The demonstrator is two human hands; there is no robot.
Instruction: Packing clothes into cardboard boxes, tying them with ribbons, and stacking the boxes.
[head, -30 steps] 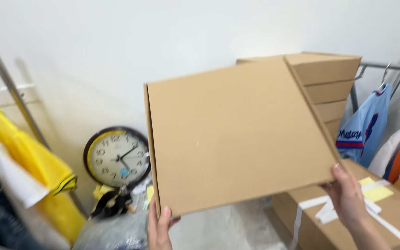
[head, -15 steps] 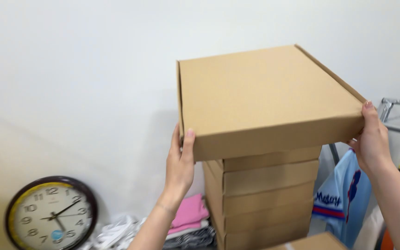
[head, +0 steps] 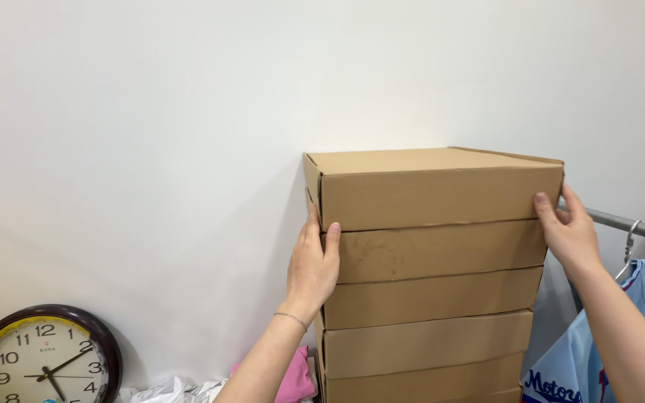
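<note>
top box (head: 434, 186) sits flush on stack of flat cardboard boxes (head: 427, 321); stack's base out of frame.

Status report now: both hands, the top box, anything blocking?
Left hand and right hand flat on stack sides. Top box sits on stack. Nothing blocking.
</note>
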